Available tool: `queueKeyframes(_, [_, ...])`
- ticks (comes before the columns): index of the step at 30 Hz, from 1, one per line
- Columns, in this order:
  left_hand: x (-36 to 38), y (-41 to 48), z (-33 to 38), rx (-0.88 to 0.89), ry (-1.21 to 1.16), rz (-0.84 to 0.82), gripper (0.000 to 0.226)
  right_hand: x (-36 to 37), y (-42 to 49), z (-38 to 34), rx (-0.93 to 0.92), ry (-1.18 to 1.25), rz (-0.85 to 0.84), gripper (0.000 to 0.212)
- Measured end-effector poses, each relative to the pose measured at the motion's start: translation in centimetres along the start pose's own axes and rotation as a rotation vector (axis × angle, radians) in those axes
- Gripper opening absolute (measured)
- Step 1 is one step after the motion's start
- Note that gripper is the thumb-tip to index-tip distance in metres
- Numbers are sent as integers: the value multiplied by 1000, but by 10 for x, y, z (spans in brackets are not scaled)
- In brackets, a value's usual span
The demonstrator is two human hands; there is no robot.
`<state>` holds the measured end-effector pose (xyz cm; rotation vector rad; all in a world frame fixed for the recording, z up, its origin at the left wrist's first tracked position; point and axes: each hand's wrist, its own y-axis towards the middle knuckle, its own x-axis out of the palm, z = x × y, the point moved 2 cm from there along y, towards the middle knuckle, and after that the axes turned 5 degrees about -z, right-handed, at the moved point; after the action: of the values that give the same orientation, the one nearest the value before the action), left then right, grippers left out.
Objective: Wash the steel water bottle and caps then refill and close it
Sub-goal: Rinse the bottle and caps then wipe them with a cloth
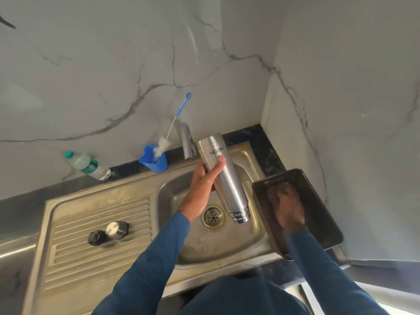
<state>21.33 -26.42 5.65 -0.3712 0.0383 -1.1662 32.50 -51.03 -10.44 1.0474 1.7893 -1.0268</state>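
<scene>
Blue sleeves reach forward: left hand grips the steel bottle over the sink, mouth tipped down toward five o'clock, near the drain. Right hand, blurred, is inside the brown tub; grip unclear. Caps lie at nine o'clock, nearer the left.

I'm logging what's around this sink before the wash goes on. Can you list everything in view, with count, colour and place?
Steel bottle: one, silver, upside down over the sink basin.
Caps: two, one black, one steel-topped, on the draining board.
Bottle brush: one, blue handle, white bristles, standing in the cup.
Cup: one, blue, behind the sink.
Plastic bottle: one, clear, green cap, lying by the wall.
Tap: one, silver, behind the basin.
Sink: one, steel.
Tray: one, dark, right of the sink.
Left hand: grips the steel bottle.
Right hand: blurred, in the tray.
</scene>
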Motion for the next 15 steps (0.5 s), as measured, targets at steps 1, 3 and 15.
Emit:
queueKeyframes(1, [0, 1, -1, -5, -11, 9, 68, 0, -2, 0, -12, 44, 28, 37])
queueKeyframes(3, [1, 4, -2, -13, -36, 31, 64, -7, -7, -6, 20, 104, 42, 27])
queueKeyframes(15, [5, -8, 2, -68, -208, 110, 74, -97, -30, -33, 102, 1156, 99, 28])
